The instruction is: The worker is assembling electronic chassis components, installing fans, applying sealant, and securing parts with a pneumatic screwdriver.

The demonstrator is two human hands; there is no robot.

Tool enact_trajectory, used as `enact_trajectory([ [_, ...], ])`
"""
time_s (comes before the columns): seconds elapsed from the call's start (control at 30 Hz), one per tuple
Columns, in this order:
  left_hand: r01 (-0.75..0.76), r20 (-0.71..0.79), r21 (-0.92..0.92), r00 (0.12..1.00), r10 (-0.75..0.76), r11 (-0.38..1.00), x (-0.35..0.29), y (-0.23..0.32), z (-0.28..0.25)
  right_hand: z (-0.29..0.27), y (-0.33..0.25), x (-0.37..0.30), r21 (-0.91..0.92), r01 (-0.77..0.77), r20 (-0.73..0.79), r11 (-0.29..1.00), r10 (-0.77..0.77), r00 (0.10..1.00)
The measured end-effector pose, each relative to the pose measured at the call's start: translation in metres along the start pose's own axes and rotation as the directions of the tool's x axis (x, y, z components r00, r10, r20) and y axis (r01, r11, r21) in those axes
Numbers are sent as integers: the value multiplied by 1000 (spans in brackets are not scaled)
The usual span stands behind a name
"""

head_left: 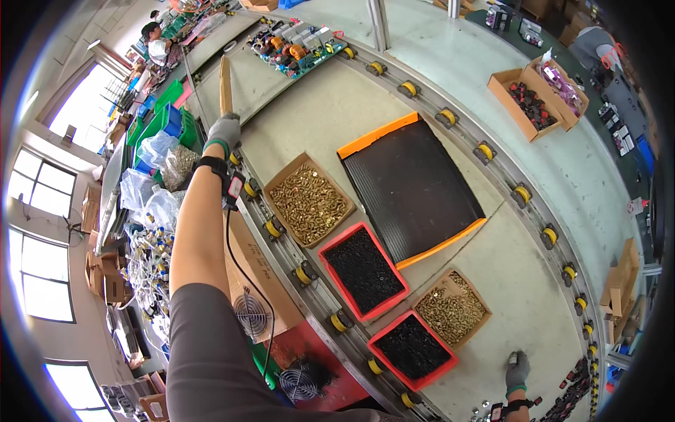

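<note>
At the upper left, my left hand (224,133) in a grey glove closes round the lower end of a long tan strip (225,86) that looks like wood. My right hand (517,370), also gloved, is over the worktop at the lower right with its fingers curled in; what they hold, if anything, is too small to make out. Small silver parts (481,411) and black pieces (562,399) lie beside that wrist. Between my hands stand two cardboard trays of brass-coloured fasteners (309,204) (451,309) and two red trays of black screws (363,271) (413,350).
A black ribbed panel with orange edges (415,190) lies mid-worktop. A green circuit board (295,48) with large components sits at the far end. Rails with yellow rollers (447,117) border the worktop. Cartons (538,98) stand at the right; wire fan guards (252,314) lie at lower left.
</note>
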State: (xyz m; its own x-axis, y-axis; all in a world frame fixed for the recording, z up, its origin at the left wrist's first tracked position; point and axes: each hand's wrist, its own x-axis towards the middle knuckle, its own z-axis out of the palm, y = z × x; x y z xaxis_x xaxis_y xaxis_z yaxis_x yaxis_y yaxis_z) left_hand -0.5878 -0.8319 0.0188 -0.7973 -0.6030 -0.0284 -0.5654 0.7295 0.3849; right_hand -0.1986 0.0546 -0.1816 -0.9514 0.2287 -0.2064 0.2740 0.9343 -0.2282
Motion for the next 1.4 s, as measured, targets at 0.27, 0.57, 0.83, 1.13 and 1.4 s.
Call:
enact_trajectory([
  [0.27, 85, 72, -38, 994, -82, 996, -38, 13, -6, -1, -1, 1, 8, 19, 42, 1000, -20, 999],
  [0.57, 139, 220, -397, 974, -53, 907, -260, 77, -2, -12, 0, 8, 131, 67, 118, 989, -83, 990],
  [0.83, 212, 318, -577, 948, -22, 789, -574, 146, -82, -68, -16, 14, 293, 166, 322, 942, -260, 910],
  [1.13, -60, 9, -610, 997, 82, 790, -758, 188, -285, -127, -150, -53, 439, 710, -82, 551, -762, 642],
  [1.4, -508, -256, 173, 804, 537, 844, -781, 158, -320, -98, -32, -130, 56, 427, 196, 902, -429, 882],
])
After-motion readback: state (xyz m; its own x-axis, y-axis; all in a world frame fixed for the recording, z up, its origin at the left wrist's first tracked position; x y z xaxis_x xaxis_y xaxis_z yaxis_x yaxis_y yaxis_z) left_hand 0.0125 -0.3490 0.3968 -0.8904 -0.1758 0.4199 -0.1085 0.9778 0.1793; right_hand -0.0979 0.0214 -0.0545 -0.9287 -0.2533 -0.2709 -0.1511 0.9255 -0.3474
